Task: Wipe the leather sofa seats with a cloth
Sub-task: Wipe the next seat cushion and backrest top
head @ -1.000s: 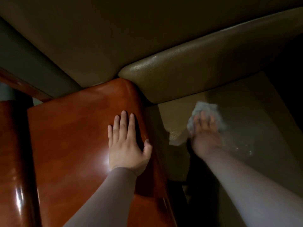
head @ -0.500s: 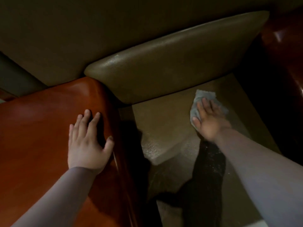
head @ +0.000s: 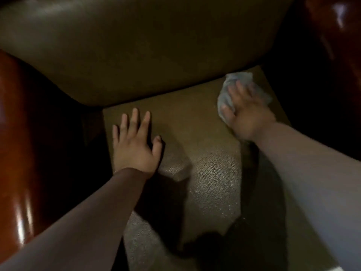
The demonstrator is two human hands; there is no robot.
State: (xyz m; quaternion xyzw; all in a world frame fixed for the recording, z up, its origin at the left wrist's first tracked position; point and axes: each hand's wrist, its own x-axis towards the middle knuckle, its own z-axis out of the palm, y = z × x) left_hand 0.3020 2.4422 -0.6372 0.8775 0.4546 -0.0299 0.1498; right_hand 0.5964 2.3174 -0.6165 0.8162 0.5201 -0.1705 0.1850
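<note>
At about two o'clock on the leather seat [head: 185,122], the soft, limp cloth [head: 224,96] lies bunched under the right hand [head: 246,112], its fingers flat on top, best pressed mid-bundle; left hand [head: 134,147] rests spread.

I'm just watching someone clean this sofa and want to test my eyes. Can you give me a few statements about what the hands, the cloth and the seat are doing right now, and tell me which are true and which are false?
1. The right hand presses a pale cloth on the leather seat. True.
2. The left hand grips the cloth. False: it holds nothing, fingers spread above the seat.
3. The cloth is near the seat's far right corner, close to the back cushion. True.
4. The left hand rests on the wooden armrest. False: it is over the seat, beside the armrest.
5. The cloth is dark red. False: it is pale grey-blue.
</note>
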